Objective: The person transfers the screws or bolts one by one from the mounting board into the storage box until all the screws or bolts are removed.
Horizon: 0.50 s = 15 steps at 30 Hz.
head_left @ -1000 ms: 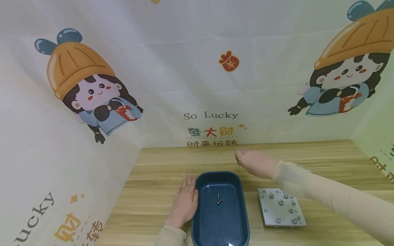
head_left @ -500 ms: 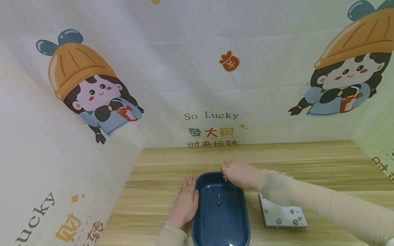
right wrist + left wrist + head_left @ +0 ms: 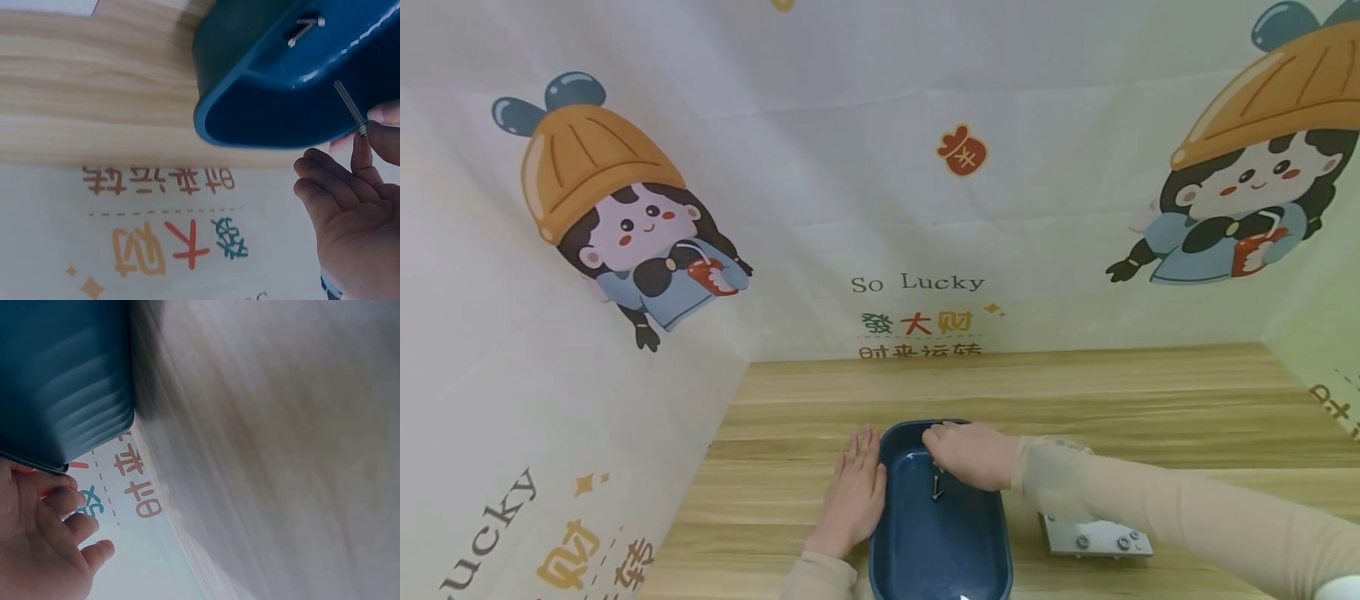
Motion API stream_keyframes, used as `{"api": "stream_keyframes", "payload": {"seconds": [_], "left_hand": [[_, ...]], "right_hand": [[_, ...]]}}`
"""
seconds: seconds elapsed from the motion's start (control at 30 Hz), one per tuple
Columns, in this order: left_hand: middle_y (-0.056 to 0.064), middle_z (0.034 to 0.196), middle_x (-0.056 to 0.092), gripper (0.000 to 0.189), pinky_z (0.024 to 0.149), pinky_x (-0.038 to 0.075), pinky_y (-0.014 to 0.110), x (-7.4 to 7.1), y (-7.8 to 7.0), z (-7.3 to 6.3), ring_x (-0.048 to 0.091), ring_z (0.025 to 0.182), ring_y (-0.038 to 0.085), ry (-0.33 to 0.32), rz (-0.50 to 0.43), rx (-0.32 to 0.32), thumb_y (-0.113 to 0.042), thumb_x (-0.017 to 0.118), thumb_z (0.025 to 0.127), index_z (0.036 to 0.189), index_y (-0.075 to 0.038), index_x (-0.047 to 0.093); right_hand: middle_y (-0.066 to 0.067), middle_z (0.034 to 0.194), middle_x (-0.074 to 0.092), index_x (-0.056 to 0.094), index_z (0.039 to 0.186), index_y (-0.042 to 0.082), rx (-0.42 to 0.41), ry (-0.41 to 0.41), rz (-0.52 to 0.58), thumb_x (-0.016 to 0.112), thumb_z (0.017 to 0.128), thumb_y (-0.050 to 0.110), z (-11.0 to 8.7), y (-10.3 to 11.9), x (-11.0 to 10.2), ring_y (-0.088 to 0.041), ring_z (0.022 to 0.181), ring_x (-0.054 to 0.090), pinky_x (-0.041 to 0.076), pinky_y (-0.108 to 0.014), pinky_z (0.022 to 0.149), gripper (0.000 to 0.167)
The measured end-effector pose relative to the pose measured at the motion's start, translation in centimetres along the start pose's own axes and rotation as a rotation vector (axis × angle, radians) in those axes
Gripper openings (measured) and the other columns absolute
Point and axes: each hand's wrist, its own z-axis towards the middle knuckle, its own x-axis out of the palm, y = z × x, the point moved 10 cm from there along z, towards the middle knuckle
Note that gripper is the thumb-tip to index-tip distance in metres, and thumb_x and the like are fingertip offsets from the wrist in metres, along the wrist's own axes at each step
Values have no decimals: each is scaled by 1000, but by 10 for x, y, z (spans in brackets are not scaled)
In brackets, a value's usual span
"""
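Observation:
A dark blue tray [image 3: 940,554] stands on the wooden table. My left hand [image 3: 848,498] lies along its left rim with fingers straight. In the left wrist view, the fingers of the left hand [image 3: 53,534] are at the rim of the tray [image 3: 78,387]. Over the far part of the tray, my right hand [image 3: 970,452] pinches a threaded bolt [image 3: 351,106] by its head between thumb and index finger, shank pointing away. Below it, a couple of small metal bolts [image 3: 937,490] lie on the tray floor; they show as bolts [image 3: 306,29] in the right wrist view.
Right of the tray lies a silver metal plate [image 3: 1097,540] with bolts set in it, partly hidden under the right sleeve [image 3: 1150,492]. A white printed cloth [image 3: 820,208] hangs behind the wooden table [image 3: 790,400] and at both sides.
My right hand has moved left and nearer, from behind the plate to over the tray, carrying the bolt. The left hand has stayed at the rim.

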Motion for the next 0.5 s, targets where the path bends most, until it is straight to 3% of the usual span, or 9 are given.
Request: {"api": "stream_keyframes", "payload": {"seconds": [0.2,0.5], "left_hand": [[19,161,24,52,119,21,59,1,0,1,18,150,39,4,-8,-8,-20,37,106,151,4,32],[20,161,25,51,119,22,59,-1,-1,0,19,150,40,5,-10,-11,-21,37,106,151,4,32]], "right_hand": [[-13,113,69,61,112,2,-12,50,-15,61,97,10,-1,5,11,-26,108,68,58,-34,86,18],[-5,92,66,59,99,7,9,-4,10,66,95,19,-1,1,5,-19,87,68,57,-26,68,14]]}}
